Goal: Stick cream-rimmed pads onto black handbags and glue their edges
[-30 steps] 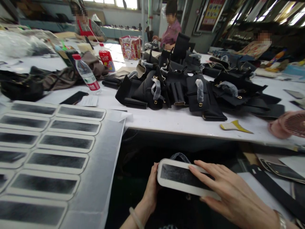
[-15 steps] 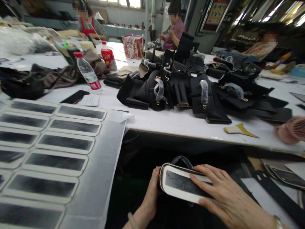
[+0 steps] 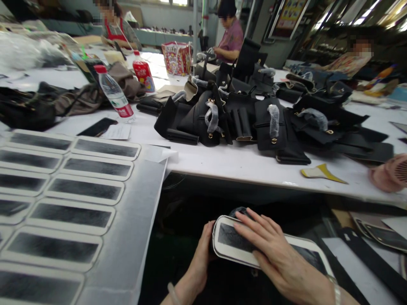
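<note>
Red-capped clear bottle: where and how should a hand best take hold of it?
Probably around the bottle's labelled middle, coming from the near side: the body is slender and cap-up, brown fabric lies left of and behind it, while the card in front lies flat.

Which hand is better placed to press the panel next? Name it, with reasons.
Probably the right hand: it lies across the face of the panel, while the left hand is at one end.

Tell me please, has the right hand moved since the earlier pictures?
Yes: judged against the clear bottle, the right hand has moved left, along the white-edged panel.
</note>
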`<state>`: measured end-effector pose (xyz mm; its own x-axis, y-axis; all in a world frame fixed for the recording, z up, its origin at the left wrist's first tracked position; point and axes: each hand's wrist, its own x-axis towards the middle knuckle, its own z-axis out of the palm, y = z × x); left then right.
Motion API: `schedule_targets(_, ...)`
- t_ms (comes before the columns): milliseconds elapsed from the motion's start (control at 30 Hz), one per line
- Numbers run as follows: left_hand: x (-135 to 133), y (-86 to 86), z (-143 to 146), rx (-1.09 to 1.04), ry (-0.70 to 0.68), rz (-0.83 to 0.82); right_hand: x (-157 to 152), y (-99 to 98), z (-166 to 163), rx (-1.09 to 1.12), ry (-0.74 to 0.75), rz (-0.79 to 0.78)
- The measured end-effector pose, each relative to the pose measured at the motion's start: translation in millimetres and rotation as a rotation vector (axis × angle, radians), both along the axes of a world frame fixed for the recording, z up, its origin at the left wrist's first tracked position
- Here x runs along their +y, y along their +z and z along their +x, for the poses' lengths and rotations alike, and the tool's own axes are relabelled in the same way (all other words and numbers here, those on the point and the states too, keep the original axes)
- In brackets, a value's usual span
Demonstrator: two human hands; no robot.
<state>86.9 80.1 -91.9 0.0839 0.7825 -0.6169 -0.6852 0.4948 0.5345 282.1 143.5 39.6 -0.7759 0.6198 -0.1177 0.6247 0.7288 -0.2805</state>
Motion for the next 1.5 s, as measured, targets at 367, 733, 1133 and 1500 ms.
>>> schedule_targets(367,1,3.8,-1,0.002,0.076,0.051,14,10.1,-20,0.098,0.135,-0.132)
schedule_targets(733,5,8.3,-3,-0.121,0.054,0.019,14,-8.2,-26,0.119,0.062,-0.310)
schedule_targets(1133,26,64.3,-18,0.217,-0.195,0.128,3,-9.5,-27,0.294,-0.050,-0.327)
schedule_targets(1500,29,71.6,-11,0.438,-0.183,0.114,38,-8.1,-47,0.506,-0.356,-0.371)
